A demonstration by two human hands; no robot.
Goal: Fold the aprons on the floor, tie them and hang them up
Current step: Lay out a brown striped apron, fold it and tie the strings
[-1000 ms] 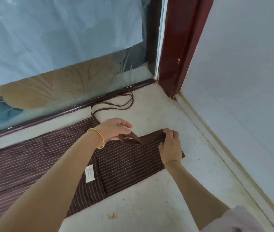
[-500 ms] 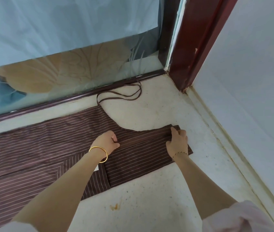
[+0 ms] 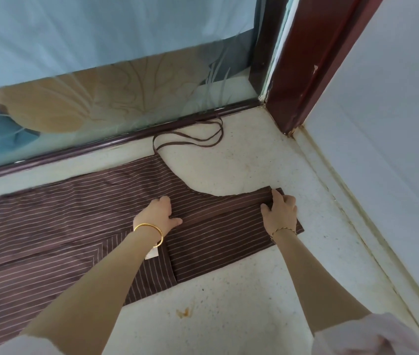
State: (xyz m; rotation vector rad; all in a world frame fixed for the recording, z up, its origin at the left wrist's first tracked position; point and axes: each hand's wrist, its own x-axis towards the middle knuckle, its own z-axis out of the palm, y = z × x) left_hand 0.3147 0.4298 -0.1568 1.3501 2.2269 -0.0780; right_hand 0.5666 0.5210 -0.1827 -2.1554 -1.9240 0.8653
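Stripes are running thin and white across our brown cloth apron [image 3: 62,226], which is lying on the pale speckled floor [image 3: 241,316]. We are pressing its folded top with left hand [image 3: 158,213] and right hand [image 3: 281,213], fingers gripping nothing. Its brown cord [image 3: 190,144] is looping beside the glass door [image 3: 100,98].

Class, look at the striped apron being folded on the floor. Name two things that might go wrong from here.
1. The strap loop lies loose by the door track, beyond the apron; it may tangle or be left outside the fold.
2. An orange stain marks the floor near the apron's front edge; dragging the cloth could soil it.
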